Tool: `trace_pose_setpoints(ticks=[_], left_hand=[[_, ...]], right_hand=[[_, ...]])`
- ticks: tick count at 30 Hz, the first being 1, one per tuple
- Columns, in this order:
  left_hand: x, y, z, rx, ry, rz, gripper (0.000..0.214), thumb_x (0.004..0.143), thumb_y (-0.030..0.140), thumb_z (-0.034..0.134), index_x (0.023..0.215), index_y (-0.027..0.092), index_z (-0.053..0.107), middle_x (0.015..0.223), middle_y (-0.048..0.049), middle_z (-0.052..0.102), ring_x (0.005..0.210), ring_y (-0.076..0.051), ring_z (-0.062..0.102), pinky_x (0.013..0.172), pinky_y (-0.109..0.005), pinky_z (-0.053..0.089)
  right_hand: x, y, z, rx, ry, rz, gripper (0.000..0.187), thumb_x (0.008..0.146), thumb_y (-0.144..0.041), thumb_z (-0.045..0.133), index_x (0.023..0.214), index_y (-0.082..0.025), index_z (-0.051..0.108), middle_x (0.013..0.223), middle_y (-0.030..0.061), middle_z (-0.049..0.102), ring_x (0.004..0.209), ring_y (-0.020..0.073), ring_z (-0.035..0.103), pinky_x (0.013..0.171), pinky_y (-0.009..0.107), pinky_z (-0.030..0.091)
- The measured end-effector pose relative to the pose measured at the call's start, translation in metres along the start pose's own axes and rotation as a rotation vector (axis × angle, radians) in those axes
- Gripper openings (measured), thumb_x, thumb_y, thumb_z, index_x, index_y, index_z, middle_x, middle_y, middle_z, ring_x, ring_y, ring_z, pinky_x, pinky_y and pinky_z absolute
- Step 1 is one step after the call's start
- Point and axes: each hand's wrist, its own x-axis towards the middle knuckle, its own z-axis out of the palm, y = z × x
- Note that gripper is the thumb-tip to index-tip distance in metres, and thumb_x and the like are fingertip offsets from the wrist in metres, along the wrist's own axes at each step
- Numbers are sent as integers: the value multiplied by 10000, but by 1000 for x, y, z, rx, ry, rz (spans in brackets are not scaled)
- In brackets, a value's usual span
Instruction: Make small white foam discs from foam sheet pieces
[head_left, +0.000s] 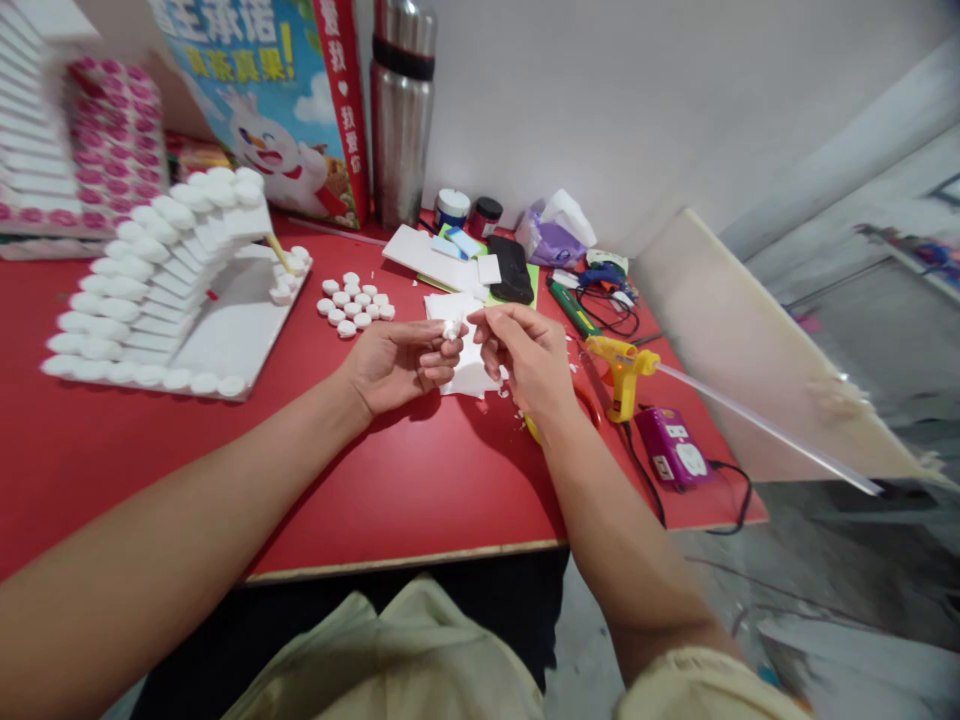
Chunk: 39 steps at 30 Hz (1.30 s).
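My left hand (401, 365) pinches a small white round piece (451, 329) between thumb and fingertips. Close beside it, my right hand (529, 355) has thumb and forefinger pressed together; whatever they may hold is too small to make out. Beneath both hands lie white sheets (471, 368) with small scraps around them. To the left, several white discs (356, 303) sit in a loose group. Farther left stands a white stepped model (169, 290), edged with similar discs. Scissors with orange and yellow handles (587, 405) lie partly hidden behind my right wrist.
A yellow glue gun (621, 375) with a long clear stick stands at right, near a purple box (675, 447) with cables. Toward the wall are a steel flask (403, 130), paint jars (453, 209), a tissue pack (555, 235) and a green tool (572, 307). The red table's edge (420, 562) is near me.
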Motion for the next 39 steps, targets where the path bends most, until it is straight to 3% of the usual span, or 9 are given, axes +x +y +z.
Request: trace_pose_setpoints(ticks=[7, 13, 17, 23, 39], left_hand=[[-2, 1, 4, -27, 9, -42, 75, 811, 58, 636, 844, 58, 703, 684, -32, 468, 483, -49, 326, 406, -150, 331], [1, -1, 1, 17, -13, 0, 18, 754, 40, 688, 770, 35, 695, 674, -42, 508, 486, -30, 328, 423, -136, 325], [2, -1, 0, 118, -4, 57, 42, 729, 55, 738, 739, 37, 701, 651, -56, 572, 475, -33, 355, 438, -157, 351], [3, -2, -1, 221, 76, 111, 111, 695, 82, 813, 764, 81, 726, 597, -52, 622, 454, -52, 398, 455, -188, 364], [7, -4, -6, 313, 56, 156, 173, 656, 147, 878, 768, 83, 763, 632, -66, 658, 474, -64, 440, 472, -211, 364]], right_hand=[[-3, -2, 3, -30, -83, -23, 333, 865, -517, 773, 937, -197, 714, 794, -12, 689, 446, 49, 472, 393, 227, 365], [-6, -2, 6, -187, -67, -48, 248, 867, -403, 759, 1003, -207, 692, 659, -54, 586, 475, 76, 461, 436, 239, 373], [-6, 0, 5, -344, -58, -152, 185, 875, -290, 686, 1035, -198, 701, 711, -44, 559, 539, 81, 459, 490, 247, 360], [-6, -2, 2, -593, -34, -302, 154, 850, -191, 630, 979, -197, 714, 821, -1, 645, 643, 114, 528, 617, 280, 439], [-6, -4, 0, -675, -20, -353, 51, 867, -168, 636, 865, -202, 674, 863, 15, 682, 644, 116, 541, 628, 286, 445]])
